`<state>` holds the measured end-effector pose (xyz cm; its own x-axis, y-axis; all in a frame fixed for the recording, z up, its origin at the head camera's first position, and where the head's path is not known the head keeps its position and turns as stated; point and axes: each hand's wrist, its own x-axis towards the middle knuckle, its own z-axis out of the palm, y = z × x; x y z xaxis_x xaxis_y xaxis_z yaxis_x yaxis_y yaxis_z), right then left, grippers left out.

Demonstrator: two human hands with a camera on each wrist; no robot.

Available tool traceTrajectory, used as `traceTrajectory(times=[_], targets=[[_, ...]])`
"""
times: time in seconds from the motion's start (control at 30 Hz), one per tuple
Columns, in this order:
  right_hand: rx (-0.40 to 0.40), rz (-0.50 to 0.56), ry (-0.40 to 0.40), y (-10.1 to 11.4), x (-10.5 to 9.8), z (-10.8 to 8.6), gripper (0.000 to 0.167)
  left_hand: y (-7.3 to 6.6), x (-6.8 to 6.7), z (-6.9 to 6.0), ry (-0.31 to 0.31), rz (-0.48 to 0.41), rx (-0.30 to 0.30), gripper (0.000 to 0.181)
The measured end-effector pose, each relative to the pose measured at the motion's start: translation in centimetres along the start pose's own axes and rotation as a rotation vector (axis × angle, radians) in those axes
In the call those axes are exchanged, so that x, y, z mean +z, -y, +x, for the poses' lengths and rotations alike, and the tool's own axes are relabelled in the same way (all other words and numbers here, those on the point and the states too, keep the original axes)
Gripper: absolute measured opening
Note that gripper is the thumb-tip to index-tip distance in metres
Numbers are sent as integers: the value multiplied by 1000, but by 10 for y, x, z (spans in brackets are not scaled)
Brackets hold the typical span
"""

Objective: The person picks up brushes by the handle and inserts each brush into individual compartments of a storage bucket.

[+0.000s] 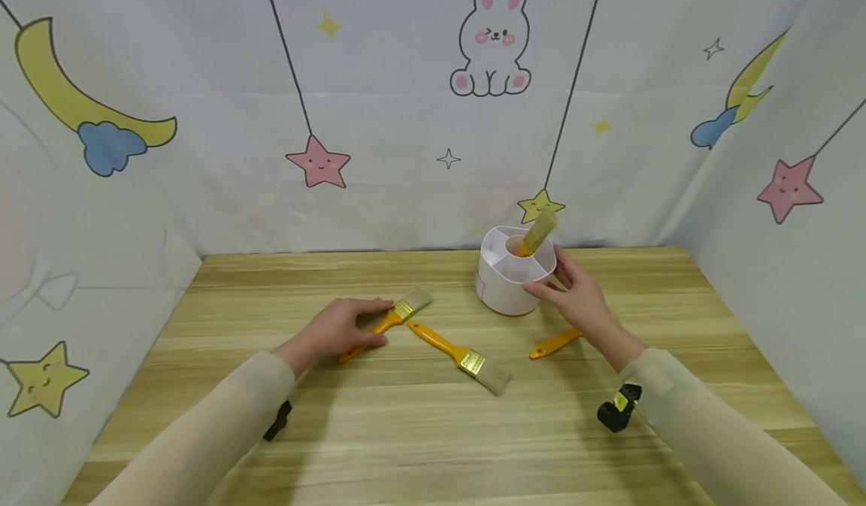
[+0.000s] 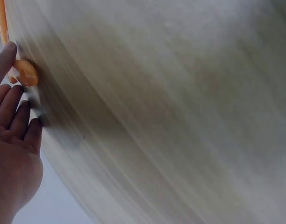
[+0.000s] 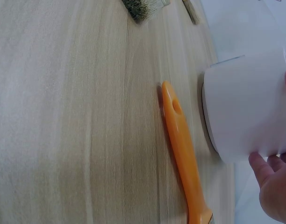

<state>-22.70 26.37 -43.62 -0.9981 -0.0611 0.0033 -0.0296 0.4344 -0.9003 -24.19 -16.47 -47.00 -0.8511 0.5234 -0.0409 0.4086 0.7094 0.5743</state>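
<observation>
At the centre right of the head view, the right hand (image 1: 579, 301) is gripping the white divided brush caddy (image 1: 502, 291) from outside, thumb pressing the near wall and fingers curving round the right side. This hold is probably steadying the caddy, which is sitting on the wood-grain table (image 1: 406, 431), while keeping its compartments uncovered. An orange-handled paintbrush (image 1: 540, 231) is standing bristles-up in the round middle compartment, tilting toward the upper right; the ring is likely propping its handle, and the soft bristles are staying free of pressure.

Left of centre, the left hand (image 1: 336, 330) is reaching over a second paintbrush (image 1: 404, 310), its fingers loosely extended and the thumb lying apart from them, straddling the brush without closing. Whether it is bearing on the handle, one cannot tell.

At the middle of the frame, a third paintbrush (image 1: 443, 343) is lying flat, bristles pointing lower right. Further right, a fourth paintbrush (image 1: 555, 343) is showing only its handle, the right hand and wrist hiding the rest.
</observation>
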Motion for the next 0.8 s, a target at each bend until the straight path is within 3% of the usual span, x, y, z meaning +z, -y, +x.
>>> traceTrajectory(times=[0.43, 0.8], targets=[[5, -8, -1, 0, -1, -1, 104, 5, -1, -1, -33, 17, 75, 50], [7, -6, 5, 3, -1, -3, 105, 4, -1, -4, -32, 31, 68, 44]])
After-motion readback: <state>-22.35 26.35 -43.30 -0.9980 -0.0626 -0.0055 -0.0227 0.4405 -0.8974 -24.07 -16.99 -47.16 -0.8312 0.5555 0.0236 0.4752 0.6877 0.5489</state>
